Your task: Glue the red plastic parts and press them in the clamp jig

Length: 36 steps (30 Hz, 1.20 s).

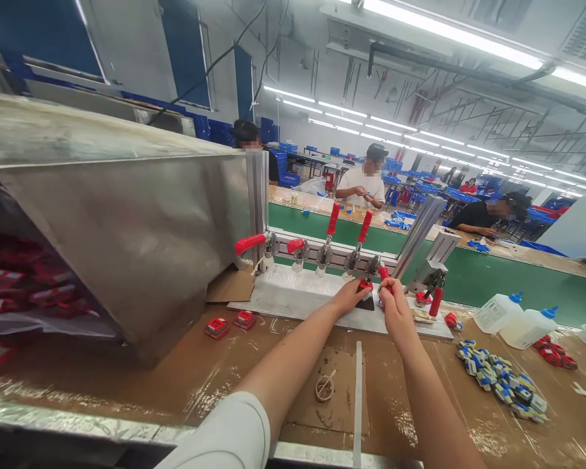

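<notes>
A metal fixture [283,294] stands on the bench, with several red-handled toggle clamps along its rail. My left hand [349,296] reaches to the fixture's base, its fingers closed on a small red part [366,286] beside a black block [367,303]. Just right of it, my right hand [393,301] is wrapped round the red handle [383,272] of a lowered clamp. Two clamp handles in the middle stand upright, one of them [333,219] near the rail's centre. At the fixture's right end, another clamp handle [436,303] points down near a red part.
A large metal bin [176,215] with red parts fills the left. Two red parts [217,327] lie before it. A pile of blue, yellow and grey parts [501,378] and two bottles [527,326] are right. A small round dish [324,388] lies in front. People sit across the green belt.
</notes>
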Each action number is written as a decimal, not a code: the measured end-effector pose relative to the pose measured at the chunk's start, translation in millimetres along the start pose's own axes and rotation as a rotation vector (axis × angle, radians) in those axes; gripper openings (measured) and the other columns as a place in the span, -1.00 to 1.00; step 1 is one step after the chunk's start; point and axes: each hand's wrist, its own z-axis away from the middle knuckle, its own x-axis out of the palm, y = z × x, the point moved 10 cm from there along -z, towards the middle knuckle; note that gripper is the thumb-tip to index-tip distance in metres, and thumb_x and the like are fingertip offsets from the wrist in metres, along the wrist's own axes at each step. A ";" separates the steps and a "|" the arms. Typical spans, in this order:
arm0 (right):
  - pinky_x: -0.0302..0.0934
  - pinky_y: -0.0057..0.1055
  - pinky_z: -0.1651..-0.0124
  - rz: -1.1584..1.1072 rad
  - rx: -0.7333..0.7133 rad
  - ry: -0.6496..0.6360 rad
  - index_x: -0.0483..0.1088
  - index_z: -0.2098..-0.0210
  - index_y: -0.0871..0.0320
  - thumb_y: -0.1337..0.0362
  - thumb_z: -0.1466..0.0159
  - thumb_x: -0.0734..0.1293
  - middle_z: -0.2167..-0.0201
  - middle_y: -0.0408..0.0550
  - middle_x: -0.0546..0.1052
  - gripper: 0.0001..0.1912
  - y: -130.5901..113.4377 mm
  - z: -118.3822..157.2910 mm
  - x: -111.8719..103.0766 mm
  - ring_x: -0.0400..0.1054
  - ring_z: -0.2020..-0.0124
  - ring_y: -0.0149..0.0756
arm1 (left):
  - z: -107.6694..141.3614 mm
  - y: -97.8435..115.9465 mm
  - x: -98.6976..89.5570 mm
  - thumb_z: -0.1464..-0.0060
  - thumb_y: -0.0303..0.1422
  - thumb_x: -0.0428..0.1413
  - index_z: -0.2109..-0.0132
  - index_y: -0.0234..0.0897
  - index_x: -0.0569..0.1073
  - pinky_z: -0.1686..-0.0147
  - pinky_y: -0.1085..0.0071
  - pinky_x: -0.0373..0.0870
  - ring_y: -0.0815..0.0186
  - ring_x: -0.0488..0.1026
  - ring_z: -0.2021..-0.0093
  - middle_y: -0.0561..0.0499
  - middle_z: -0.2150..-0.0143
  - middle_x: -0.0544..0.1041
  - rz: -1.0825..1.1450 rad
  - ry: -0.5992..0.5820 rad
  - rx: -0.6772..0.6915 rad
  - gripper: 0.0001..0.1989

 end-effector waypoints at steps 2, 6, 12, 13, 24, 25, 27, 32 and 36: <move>0.15 -0.34 0.27 0.047 -0.014 0.013 0.31 0.12 0.04 0.04 -0.41 0.14 0.36 -0.17 0.39 -0.75 4.6 6.1 3.1 0.26 0.37 -0.26 | -0.4 0.8 0.7 -0.29 -0.13 0.06 -0.10 -0.28 0.45 -0.07 0.27 0.41 0.12 0.53 -0.02 -0.13 -0.03 0.61 0.014 -0.008 0.016 -0.62; 0.15 -0.32 0.21 0.067 -0.024 -0.002 0.28 0.13 0.05 0.08 -0.41 0.13 0.31 -0.13 0.39 -0.78 10.3 14.0 11.0 0.26 0.31 -0.23 | -1.0 0.9 1.1 -0.28 -0.11 0.06 -0.05 -0.28 0.46 0.00 0.28 0.42 0.12 0.54 0.02 -0.13 0.01 0.61 0.039 -0.011 0.031 -0.63; 0.13 -0.31 0.21 0.091 -0.026 0.002 0.29 0.12 0.05 0.05 -0.41 0.14 0.28 -0.10 0.39 -0.76 16.8 13.3 9.8 0.25 0.30 -0.21 | 0.0 2.3 1.2 -0.28 -0.10 0.05 -0.03 -0.25 0.47 0.03 0.30 0.42 0.12 0.54 0.03 -0.10 0.02 0.61 0.056 -0.015 0.041 -0.64; 0.13 -0.31 0.21 0.089 -0.027 0.000 0.29 0.12 0.05 0.05 -0.41 0.15 0.28 -0.10 0.39 -0.76 18.1 12.1 8.8 0.25 0.30 -0.21 | 0.1 2.7 1.4 -0.28 -0.10 0.06 -0.04 -0.26 0.47 0.02 0.30 0.41 0.12 0.54 0.03 -0.10 0.02 0.61 0.053 -0.016 0.042 -0.64; 0.10 -0.30 0.21 0.132 -0.029 -0.028 0.29 0.16 0.05 0.09 -0.40 0.15 0.32 -0.12 0.36 -0.79 24.8 16.0 17.6 0.23 0.31 -0.20 | -1.4 1.1 2.7 -0.27 -0.09 0.06 -0.13 -0.29 0.44 0.03 0.27 0.42 0.09 0.54 0.06 -0.13 0.05 0.61 0.028 -0.024 0.036 -0.56; 0.10 -0.30 0.21 0.145 -0.035 -0.044 0.28 0.16 0.05 0.10 -0.41 0.14 0.32 -0.11 0.36 -0.80 24.3 17.3 20.3 0.24 0.31 -0.20 | -1.5 1.0 2.8 -0.28 -0.09 0.05 -0.14 -0.29 0.44 0.02 0.27 0.42 0.09 0.54 0.06 -0.13 0.04 0.61 0.031 -0.026 0.037 -0.56; 0.12 -0.29 0.20 0.186 -0.057 -0.068 0.28 0.16 0.05 0.12 -0.43 0.13 0.32 -0.11 0.36 -0.81 24.8 18.6 24.2 0.25 0.31 -0.19 | -1.8 0.1 2.9 -0.28 -0.08 0.05 -0.15 -0.30 0.43 0.01 0.26 0.41 0.08 0.53 0.03 -0.15 0.02 0.60 0.033 -0.025 0.037 -0.54; 0.20 -0.24 0.14 0.304 -0.138 -0.129 0.32 0.14 0.07 0.15 -0.47 0.09 0.25 -0.03 0.46 -0.77 43.2 16.5 34.7 0.36 0.23 -0.13 | -3.2 -4.5 4.4 -0.26 -0.09 0.06 -0.16 -0.28 0.42 -0.01 0.25 0.41 0.06 0.53 0.01 -0.15 -0.01 0.59 0.045 -0.025 0.031 -0.53; 0.26 -0.20 0.03 0.380 -0.228 -0.119 0.35 0.06 0.10 0.16 -0.47 0.09 0.14 0.06 0.52 -0.73 60.7 12.3 43.1 0.41 0.11 -0.10 | -4.1 -7.7 5.2 -0.25 -0.07 0.07 -0.16 -0.25 0.42 -0.04 0.25 0.40 0.08 0.53 0.00 -0.12 -0.01 0.59 0.065 -0.024 0.035 -0.53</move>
